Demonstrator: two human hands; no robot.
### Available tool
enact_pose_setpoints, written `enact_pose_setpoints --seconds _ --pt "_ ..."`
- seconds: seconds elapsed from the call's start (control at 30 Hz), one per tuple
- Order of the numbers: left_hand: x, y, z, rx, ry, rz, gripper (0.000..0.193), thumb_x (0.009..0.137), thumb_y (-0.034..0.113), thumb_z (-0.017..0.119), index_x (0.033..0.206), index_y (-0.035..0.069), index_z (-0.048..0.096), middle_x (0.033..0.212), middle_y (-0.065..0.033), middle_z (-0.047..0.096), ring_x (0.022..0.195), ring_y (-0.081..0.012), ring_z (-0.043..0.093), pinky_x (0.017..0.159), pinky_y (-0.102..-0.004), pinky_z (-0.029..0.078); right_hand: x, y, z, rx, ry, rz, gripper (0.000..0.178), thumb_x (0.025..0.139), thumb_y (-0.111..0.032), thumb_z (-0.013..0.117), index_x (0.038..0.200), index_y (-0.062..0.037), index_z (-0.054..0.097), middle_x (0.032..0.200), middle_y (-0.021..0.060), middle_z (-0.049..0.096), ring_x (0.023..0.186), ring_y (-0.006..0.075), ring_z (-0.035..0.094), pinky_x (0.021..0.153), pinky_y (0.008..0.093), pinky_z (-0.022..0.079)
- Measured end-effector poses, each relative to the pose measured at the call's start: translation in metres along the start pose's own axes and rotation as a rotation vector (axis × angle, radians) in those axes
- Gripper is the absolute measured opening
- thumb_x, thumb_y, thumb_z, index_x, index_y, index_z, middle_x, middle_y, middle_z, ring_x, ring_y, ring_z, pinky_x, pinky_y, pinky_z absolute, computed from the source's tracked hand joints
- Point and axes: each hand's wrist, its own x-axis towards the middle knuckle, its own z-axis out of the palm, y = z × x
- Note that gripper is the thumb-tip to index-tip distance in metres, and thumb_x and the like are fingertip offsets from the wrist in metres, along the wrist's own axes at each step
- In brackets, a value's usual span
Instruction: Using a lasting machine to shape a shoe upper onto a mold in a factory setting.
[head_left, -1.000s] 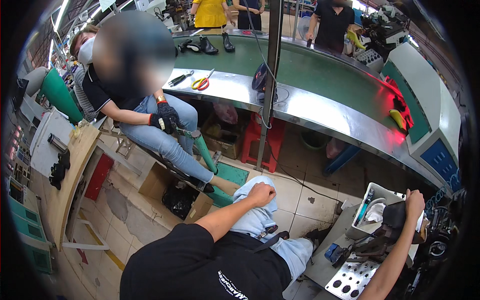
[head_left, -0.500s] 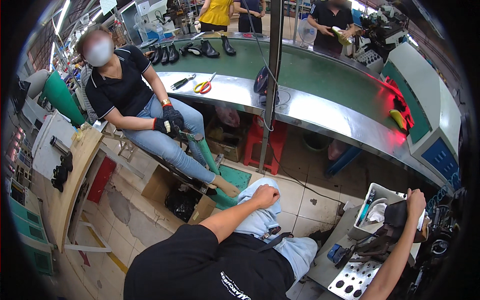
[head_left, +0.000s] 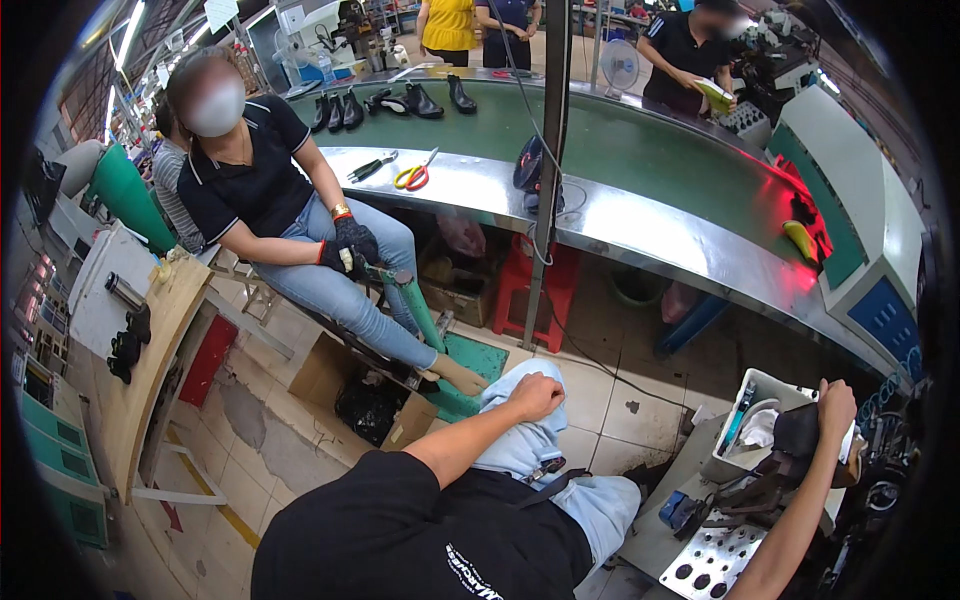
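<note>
My left hand [head_left: 540, 397] rests on my knee in light blue jeans [head_left: 522, 440], its fingers curled in and nothing visible in them. At the right, my right hand [head_left: 836, 408] is closed at the edge of a dark piece [head_left: 797, 430], which stands over the side of a grey bin [head_left: 727, 465]. What its fingers hold, if anything, is hidden. White cloth [head_left: 760, 428] and a turquoise tool [head_left: 738, 415] lie in the bin. Below it is a metal plate with round holes [head_left: 710, 560], beside a small blue object [head_left: 677, 510].
A green conveyor [head_left: 640, 145] with a metal edge runs across ahead, carrying black boots [head_left: 422, 100], pliers [head_left: 372, 167] and red-yellow scissors [head_left: 416, 171]. A seated co-worker in dark gloves [head_left: 355, 240] is at the left, by a green post [head_left: 415, 300]. A red stool [head_left: 540, 295] stands under the conveyor.
The view has shifted slightly. The far co-worker at the right has turned, tilting the yellow-green object in their hands. My own hands keep their places.
</note>
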Motion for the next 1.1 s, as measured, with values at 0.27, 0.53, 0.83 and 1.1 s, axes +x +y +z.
enact_pose_setpoints --seconds 0.27,0.53,0.83,1.1 --pt "-0.003 -0.004 0.000 -0.032 0.033 0.000 0.020 0.087 0.026 0.064 0.090 0.011 0.077 0.092 -0.0129 0.074 0.093 -0.0366 0.065 0.086 -0.0487 0.051 0.006 -0.004 -0.002 -0.035 -0.056 0.007 0.038 0.096 -0.038 0.063 0.085 -0.0025 0.071 0.086 0.0192 0.071 0.083 0.0383 0.070 0.073 0.0471 0.056" --pt "0.002 0.001 0.003 -0.062 0.080 0.038 0.020 0.086 0.026 0.064 0.088 0.011 0.077 0.091 -0.0139 0.074 0.090 -0.0385 0.066 0.085 -0.0507 0.052 0.006 0.007 0.004 -0.019 -0.062 0.021 0.040 0.095 -0.040 0.062 0.086 -0.0025 0.070 0.087 0.0207 0.071 0.085 0.0392 0.070 0.073 0.0506 0.055" --pt "0.005 -0.021 0.016 -0.028 0.064 0.039 0.020 0.086 0.026 0.067 0.088 0.007 0.076 0.090 -0.0138 0.073 0.088 -0.0357 0.066 0.087 -0.0458 0.050 0.006 -0.019 -0.013 -0.021 -0.046 -0.020 0.044 0.093 -0.047 0.060 0.086 -0.0056 0.074 0.088 0.0185 0.073 0.086 0.0383 0.071 0.076 0.0502 0.056" --pt "0.006 -0.004 0.007 -0.014 0.018 0.033 0.021 0.087 0.027 0.066 0.090 0.009 0.077 0.094 -0.0129 0.074 0.092 -0.0366 0.065 0.086 -0.0466 0.052 -0.001 -0.016 -0.034 -0.010 -0.109 0.069 0.041 0.092 -0.043 0.064 0.084 -0.0042 0.076 0.085 0.0208 0.073 0.083 0.0377 0.073 0.076 0.0468 0.058"
